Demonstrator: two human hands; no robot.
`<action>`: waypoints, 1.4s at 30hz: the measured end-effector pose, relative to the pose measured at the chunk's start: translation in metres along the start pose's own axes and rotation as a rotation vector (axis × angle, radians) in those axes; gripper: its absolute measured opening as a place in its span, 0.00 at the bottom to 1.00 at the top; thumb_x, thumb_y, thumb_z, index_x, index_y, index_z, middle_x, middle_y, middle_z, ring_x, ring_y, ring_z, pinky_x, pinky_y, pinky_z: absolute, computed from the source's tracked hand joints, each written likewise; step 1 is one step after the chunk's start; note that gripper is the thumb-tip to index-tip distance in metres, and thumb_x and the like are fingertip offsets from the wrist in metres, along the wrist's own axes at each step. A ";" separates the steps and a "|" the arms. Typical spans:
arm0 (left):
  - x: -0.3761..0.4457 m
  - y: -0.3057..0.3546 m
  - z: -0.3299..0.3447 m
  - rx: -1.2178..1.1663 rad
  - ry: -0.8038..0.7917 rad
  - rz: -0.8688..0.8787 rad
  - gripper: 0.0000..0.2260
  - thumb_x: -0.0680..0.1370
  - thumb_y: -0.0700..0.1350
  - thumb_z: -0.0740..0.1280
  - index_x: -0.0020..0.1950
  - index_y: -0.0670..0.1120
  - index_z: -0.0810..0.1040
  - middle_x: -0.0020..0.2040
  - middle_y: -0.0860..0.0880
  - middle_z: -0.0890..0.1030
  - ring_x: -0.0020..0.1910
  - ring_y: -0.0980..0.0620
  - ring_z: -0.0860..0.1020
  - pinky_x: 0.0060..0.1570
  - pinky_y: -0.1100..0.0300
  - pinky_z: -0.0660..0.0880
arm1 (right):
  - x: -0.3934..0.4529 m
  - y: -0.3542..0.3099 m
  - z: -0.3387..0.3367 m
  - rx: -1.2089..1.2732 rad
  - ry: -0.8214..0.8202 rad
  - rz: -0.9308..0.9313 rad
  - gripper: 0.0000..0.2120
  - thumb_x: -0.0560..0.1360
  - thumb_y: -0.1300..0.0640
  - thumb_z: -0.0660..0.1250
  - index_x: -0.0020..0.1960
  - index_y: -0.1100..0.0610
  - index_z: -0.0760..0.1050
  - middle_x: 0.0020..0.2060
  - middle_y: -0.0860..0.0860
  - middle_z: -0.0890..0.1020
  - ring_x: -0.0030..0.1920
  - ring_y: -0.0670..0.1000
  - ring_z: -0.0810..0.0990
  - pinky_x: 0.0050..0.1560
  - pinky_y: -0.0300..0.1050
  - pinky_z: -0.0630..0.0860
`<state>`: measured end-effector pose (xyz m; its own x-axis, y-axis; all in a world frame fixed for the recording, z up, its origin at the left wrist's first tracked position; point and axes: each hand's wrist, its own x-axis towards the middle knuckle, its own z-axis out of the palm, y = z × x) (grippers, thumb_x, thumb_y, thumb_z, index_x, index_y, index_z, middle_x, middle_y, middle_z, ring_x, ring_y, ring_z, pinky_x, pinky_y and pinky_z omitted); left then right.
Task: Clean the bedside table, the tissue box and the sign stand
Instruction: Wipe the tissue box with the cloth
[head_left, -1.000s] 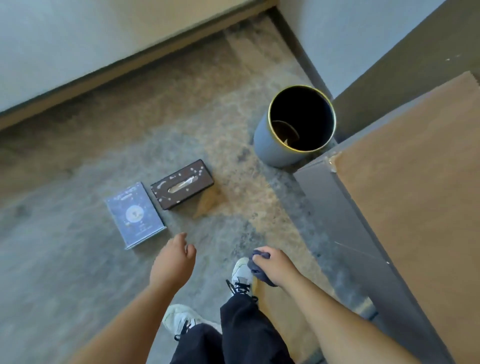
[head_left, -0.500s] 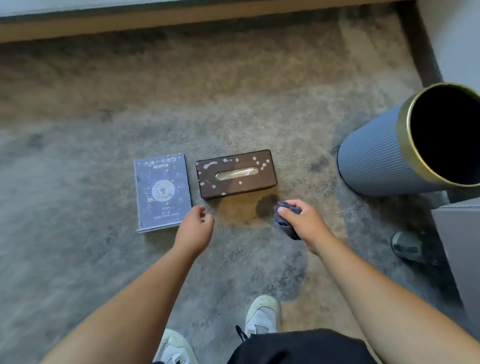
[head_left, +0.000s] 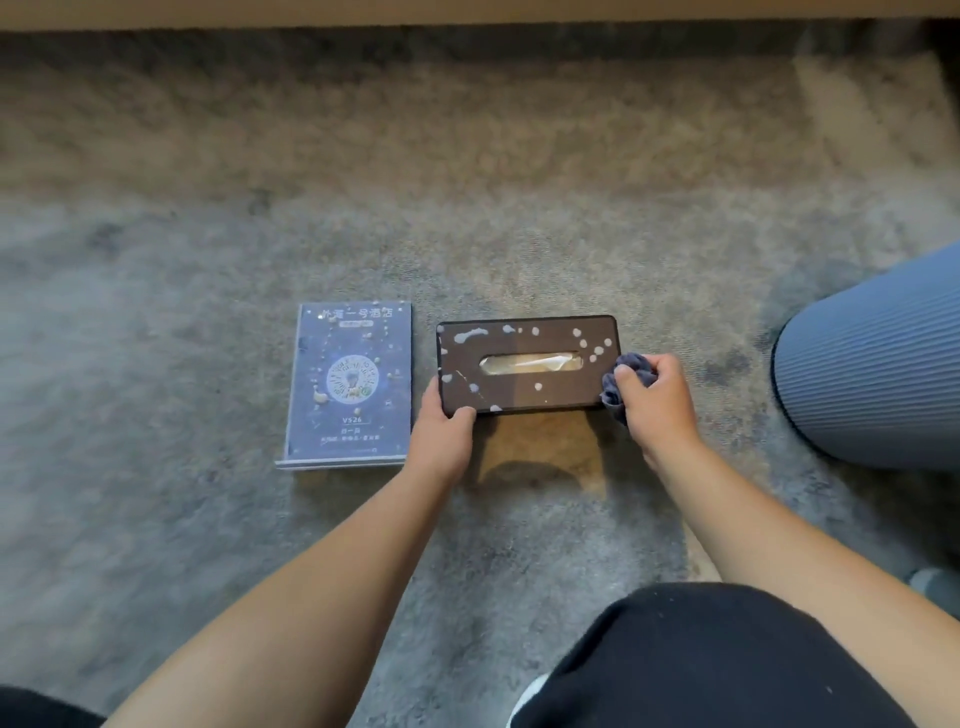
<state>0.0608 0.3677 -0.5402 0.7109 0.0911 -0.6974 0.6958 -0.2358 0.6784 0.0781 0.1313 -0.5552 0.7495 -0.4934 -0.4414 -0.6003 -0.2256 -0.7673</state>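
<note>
A dark brown tissue box (head_left: 524, 387) lies on the carpet, its top spotted with white blobs and a tissue showing in the slot. My left hand (head_left: 441, 431) grips its near left corner. My right hand (head_left: 657, 402) is closed on a crumpled blue-grey cloth (head_left: 626, 382), which touches the box's right end. The blue sign stand (head_left: 350, 387) lies flat just left of the box, with yellowish drips on its face. The bedside table is out of view.
A ribbed blue-grey waste bin (head_left: 872, 374) stands at the right edge. Grey carpet (head_left: 208, 234) stretches all around, with a wooden skirting strip (head_left: 467, 10) along the top. My knee in black trousers (head_left: 701, 660) fills the lower right.
I have crouched closer to the floor. My left hand reached forward and took hold of the tissue box's corner. My right hand brought the cloth up to the box's right end.
</note>
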 end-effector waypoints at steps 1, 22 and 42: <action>-0.002 -0.002 0.000 -0.050 -0.005 0.003 0.28 0.75 0.47 0.62 0.75 0.56 0.62 0.67 0.55 0.75 0.63 0.50 0.75 0.65 0.52 0.72 | 0.000 -0.001 0.000 -0.020 -0.003 0.003 0.08 0.75 0.55 0.66 0.52 0.55 0.70 0.45 0.51 0.79 0.42 0.50 0.80 0.42 0.47 0.78; -0.006 0.005 -0.004 -0.485 -0.260 -0.094 0.25 0.68 0.45 0.72 0.63 0.42 0.71 0.61 0.44 0.79 0.62 0.46 0.76 0.54 0.54 0.72 | -0.039 -0.114 0.070 -0.454 -0.256 -1.088 0.06 0.76 0.57 0.66 0.49 0.60 0.76 0.48 0.55 0.77 0.51 0.55 0.74 0.53 0.50 0.73; -0.001 0.001 0.001 -0.497 -0.184 -0.056 0.13 0.76 0.38 0.70 0.58 0.44 0.72 0.53 0.47 0.80 0.54 0.49 0.78 0.59 0.52 0.70 | 0.057 -0.021 -0.018 -0.837 -0.061 -0.461 0.10 0.81 0.56 0.56 0.54 0.62 0.70 0.55 0.61 0.73 0.55 0.62 0.72 0.52 0.52 0.68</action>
<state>0.0609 0.3659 -0.5393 0.6725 -0.0918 -0.7344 0.7287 0.2557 0.6353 0.1282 0.0923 -0.5559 0.9609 -0.1669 -0.2210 -0.2299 -0.9255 -0.3010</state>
